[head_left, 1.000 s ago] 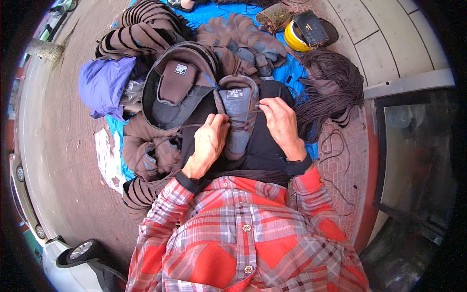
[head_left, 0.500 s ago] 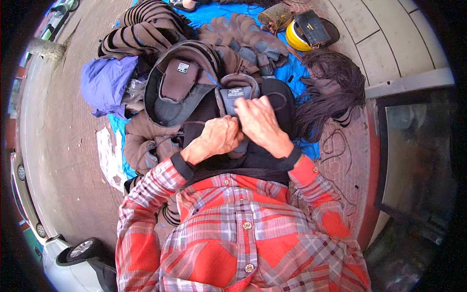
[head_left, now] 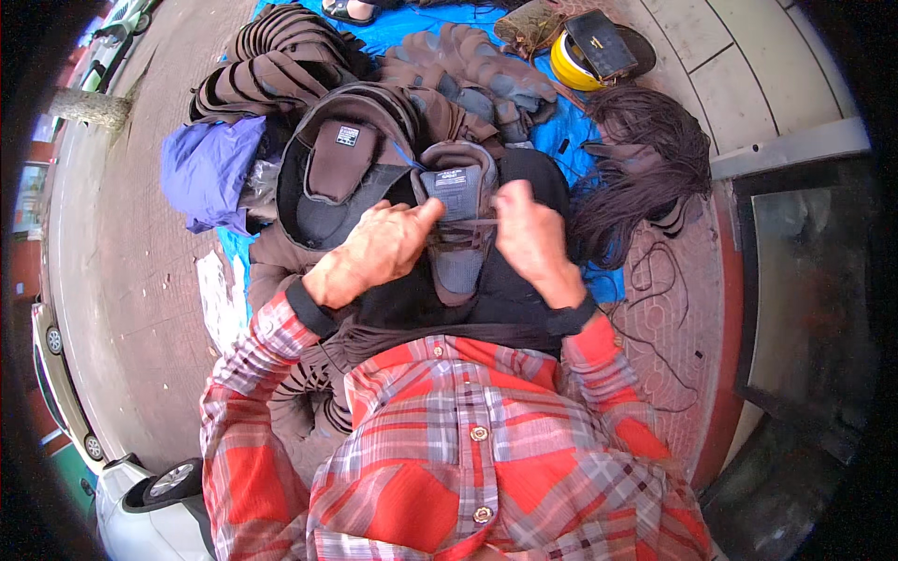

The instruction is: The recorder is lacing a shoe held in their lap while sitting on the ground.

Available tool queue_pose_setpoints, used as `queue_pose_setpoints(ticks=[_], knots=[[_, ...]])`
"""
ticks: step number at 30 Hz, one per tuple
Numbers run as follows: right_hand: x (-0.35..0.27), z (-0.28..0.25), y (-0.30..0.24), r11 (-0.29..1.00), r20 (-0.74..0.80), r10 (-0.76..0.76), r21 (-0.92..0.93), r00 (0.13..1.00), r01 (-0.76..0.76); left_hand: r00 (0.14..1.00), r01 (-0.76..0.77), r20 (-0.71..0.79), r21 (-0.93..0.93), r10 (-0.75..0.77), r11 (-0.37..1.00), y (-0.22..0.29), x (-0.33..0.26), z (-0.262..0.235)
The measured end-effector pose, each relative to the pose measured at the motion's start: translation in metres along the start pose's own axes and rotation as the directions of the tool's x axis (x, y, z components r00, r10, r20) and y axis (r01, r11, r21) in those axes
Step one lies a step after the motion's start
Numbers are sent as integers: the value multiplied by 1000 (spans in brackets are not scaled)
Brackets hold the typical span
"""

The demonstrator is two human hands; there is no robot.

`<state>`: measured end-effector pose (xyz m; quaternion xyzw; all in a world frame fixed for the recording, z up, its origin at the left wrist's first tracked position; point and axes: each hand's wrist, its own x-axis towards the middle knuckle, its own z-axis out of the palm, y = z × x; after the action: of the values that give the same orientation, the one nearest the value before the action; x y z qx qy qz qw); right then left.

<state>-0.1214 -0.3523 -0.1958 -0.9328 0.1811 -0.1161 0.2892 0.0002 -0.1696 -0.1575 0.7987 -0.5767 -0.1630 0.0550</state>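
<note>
A grey and brown shoe upper [head_left: 456, 271] lies on my lap, its padded collar pointing away from me and its toe towards me. Brown shoelace [head_left: 465, 224] crosses over its tongue in the middle. At the left of the upper, my left hand [head_left: 379, 245] is closed with thumb and forefinger pinched on the lace. My right hand [head_left: 535, 238], a little blurred, grips the lace on the right side. Between the two hands there is a gap with the lacing showing in it.
Stacked brown shoe uppers [head_left: 290, 70] lie ahead on a blue sheet [head_left: 402, 30]. A black open bag [head_left: 323, 220] sits left of my lap beside a purple bag [head_left: 210, 168]. Bundled dark laces [head_left: 645, 159] lie on the right, near a yellow container [head_left: 569, 67].
My hands have moved apart, left hand to the left and right hand to the right, drawing the lace across. More of the shoe upper now shows between them.
</note>
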Motion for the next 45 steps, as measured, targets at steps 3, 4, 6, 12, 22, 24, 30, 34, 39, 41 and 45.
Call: queue_pose_setpoints(ticks=[3,4,6,12,22,24,30,34,39,41,45], knots=[[-12,-19,47,985,-310,163,112,937,-134,971,-57,-165,-863,-174,502,-8,-12,1],[-20,-26,84,930,-312,297,308,903,-199,915,-133,-248,-930,-319,343,-11,-13,-1],[-30,-29,83,925,-243,339,264,909,-274,845,-130,-214,-971,-491,200,-26,-20,22],[-11,-34,39,997,-143,49,68,988,-40,859,34,-223,-872,-460,487,9,-11,58],[-5,1,7,927,53,-301,-216,952,305,795,-26,-475,-648,-377,761,34,27,58],[-5,1,3,919,64,-305,-242,950,312,803,-12,-467,-633,-369,774,33,35,62],[2,8,-2,953,8,-210,-223,978,207,833,17,-354,-751,-425,660,26,44,67],[-7,13,1,978,25,-176,-108,984,178,865,122,-162,-851,-474,512,21,46,61],[-5,2,-8,982,105,-55,183,993,35,891,151,-28,-923,-453,354,13,51,51],[-2,16,-6,984,36,-78,162,996,71,949,165,-67,-725,-307,668,9,55,44],[-5,18,0,962,-5,-54,268,999,54,973,136,-111,-426,-200,895,10,60,38]])
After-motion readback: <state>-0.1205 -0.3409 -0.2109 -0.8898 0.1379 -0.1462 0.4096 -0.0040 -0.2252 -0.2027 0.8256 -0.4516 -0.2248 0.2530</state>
